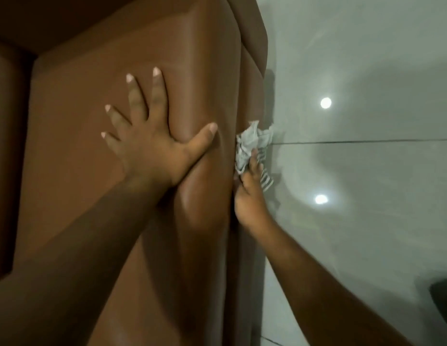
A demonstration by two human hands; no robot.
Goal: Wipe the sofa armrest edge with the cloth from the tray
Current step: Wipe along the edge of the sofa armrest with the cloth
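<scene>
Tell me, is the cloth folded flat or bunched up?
Bunched up. The cloth shows crumpled ridges and loose ends above the right hand, which grips it against the armrest side.

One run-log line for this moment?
wiping | right hand presses cloth on armrest outer edge | left hand flat on top

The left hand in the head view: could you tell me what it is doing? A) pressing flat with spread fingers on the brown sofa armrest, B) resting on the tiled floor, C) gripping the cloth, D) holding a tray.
A: the left hand lies open, fingers spread, on the brown sofa armrest, while the right hand holds the striped cloth against the armrest's edge.
</scene>
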